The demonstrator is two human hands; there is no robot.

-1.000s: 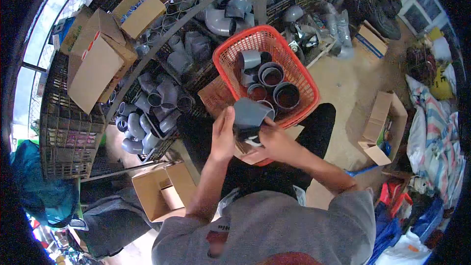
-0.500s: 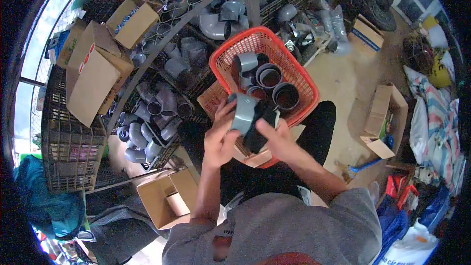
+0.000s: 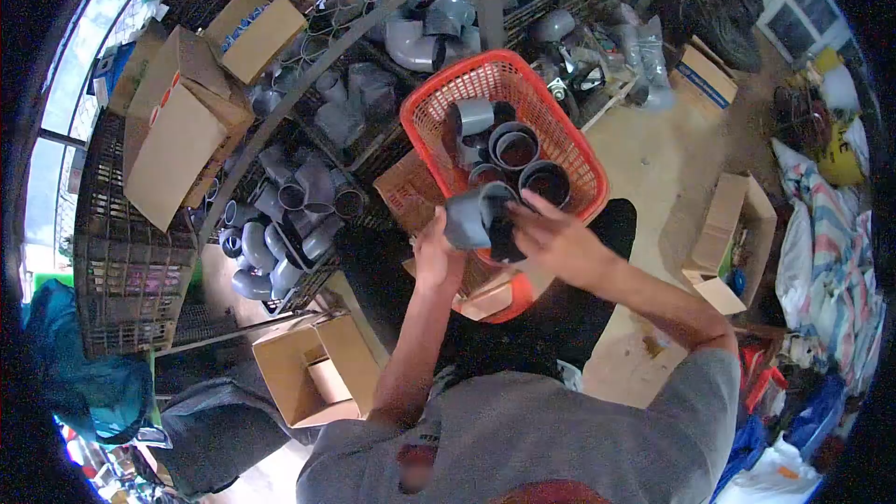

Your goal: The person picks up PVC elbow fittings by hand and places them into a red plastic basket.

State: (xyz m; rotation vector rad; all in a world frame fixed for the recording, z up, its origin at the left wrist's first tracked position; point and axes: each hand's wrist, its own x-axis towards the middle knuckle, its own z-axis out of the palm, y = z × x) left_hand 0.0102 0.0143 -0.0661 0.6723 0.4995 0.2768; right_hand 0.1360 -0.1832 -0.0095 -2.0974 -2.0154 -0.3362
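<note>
My left hand [image 3: 439, 254] grips a grey plastic pipe fitting [image 3: 469, 217] from its left side, above the near edge of the red basket [image 3: 415, 98]. At the fitting's right end is a dark piece [image 3: 505, 235], with my right hand [image 3: 562, 245] closed on it. I cannot tell whether it is a cloth or a part. Just beyond my hands, several grey fittings [image 3: 515, 147] lie in the basket, some with their round openings facing up.
Black crates with grey elbows [image 3: 319, 189] and other fittings stand to the left. An open cardboard box [image 3: 280, 364] is at the lower left, another box [image 3: 714, 243] at the right. A metal post [image 3: 487, 0] rises beyond the basket. Striped sacks [image 3: 821, 233] lie far right.
The grey fitting has turned so its open end shows more. My right hand has shifted right and up with fingers over the dark piece; my left hand has moved slightly down.
</note>
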